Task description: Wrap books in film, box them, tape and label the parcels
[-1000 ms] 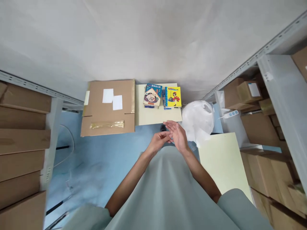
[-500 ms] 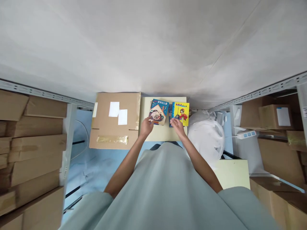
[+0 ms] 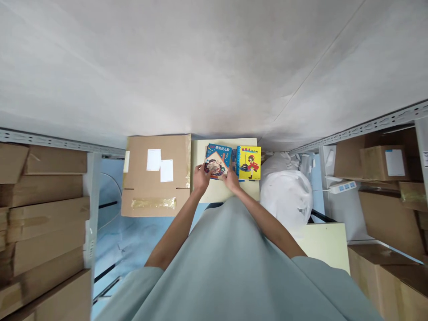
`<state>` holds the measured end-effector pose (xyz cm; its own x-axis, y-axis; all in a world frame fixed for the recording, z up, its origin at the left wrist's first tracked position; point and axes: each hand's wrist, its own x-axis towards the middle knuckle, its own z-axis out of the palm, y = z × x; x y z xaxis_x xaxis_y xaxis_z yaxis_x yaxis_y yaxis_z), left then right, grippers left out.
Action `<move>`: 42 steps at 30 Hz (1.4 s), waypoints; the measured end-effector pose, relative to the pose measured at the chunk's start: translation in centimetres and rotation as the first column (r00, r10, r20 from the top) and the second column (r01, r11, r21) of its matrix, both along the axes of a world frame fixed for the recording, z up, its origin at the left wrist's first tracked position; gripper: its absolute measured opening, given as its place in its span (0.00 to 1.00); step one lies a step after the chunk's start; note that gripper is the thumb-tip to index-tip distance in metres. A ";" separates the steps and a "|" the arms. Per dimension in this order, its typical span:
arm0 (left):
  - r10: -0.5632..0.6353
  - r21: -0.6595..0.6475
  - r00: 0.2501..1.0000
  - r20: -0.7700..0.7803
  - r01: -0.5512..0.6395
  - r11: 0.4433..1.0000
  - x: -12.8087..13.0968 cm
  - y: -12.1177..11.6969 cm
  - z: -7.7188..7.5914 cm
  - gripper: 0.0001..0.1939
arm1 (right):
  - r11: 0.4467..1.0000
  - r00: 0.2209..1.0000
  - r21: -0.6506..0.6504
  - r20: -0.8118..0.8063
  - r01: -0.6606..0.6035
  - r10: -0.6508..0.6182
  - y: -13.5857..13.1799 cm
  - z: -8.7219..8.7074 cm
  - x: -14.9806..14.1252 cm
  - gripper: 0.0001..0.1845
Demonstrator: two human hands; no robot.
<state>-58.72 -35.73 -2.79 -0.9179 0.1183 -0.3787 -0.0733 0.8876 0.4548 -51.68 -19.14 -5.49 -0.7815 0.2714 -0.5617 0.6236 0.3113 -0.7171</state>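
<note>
A blue picture book (image 3: 219, 156) with a house-shaped illustration lies on top of other books on the pale table (image 3: 199, 191). My left hand (image 3: 202, 178) grips its lower left edge, thumb over the cover. At its lower right edge, my right hand (image 3: 231, 180) closes on the same book. Just to the right sits a yellow book (image 3: 249, 162) with a figure in red on its cover. Part of another dark blue book shows between the two stacks. The books underneath are mostly hidden.
Left of the books is a large cardboard box (image 3: 140, 178) with white labels and tape. A white plastic bag (image 3: 286, 194) bulges at the right. Shelves of cardboard boxes (image 3: 50, 214) stand on both sides, with a power strip (image 3: 343, 187) on the right one.
My right hand has moved left from the yellow book to the blue book's right edge. The blue book now sits straighter, and my left hand still holds its left side.
</note>
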 end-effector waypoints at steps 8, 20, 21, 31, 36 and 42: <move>0.105 0.060 0.994 0.043 -0.107 0.992 3.3 -1.8 -0.1 0.30 | 0.995 0.997 0.076 0.043 -0.067 0.064 -1.8 -0.2 3.7 0.36; 0.077 0.231 0.938 0.339 -0.162 0.959 6.5 -8.2 1.6 0.22 | 0.996 1.000 -0.083 0.019 0.016 -0.015 -2.5 1.6 9.8 0.16; 0.047 0.268 0.935 0.351 -0.148 0.952 6.9 -8.7 1.9 0.22 | 0.993 1.000 -0.113 0.004 0.026 -0.026 -2.6 2.0 10.4 0.19; -0.104 0.450 0.943 0.317 -0.053 0.891 10.4 -11.5 3.0 0.29 | 0.980 0.981 -0.149 -0.122 0.131 -0.149 -5.1 4.7 16.5 0.29; -0.131 0.472 0.951 0.279 -0.016 0.882 9.4 -11.6 3.3 0.30 | 0.986 0.980 -0.098 -0.137 0.134 -0.146 -5.8 5.6 16.3 0.28; -0.134 0.474 0.957 0.259 -0.005 0.881 8.2 -11.3 3.7 0.34 | 0.991 0.982 -0.051 -0.137 0.121 -0.127 -5.5 5.7 15.0 0.27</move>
<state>-50.57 -47.07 0.89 -0.7681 0.3994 -0.5005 -0.2068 0.5851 0.7842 -36.66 -24.68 0.22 -0.8148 0.3499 -0.4622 0.5481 0.2053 -0.8108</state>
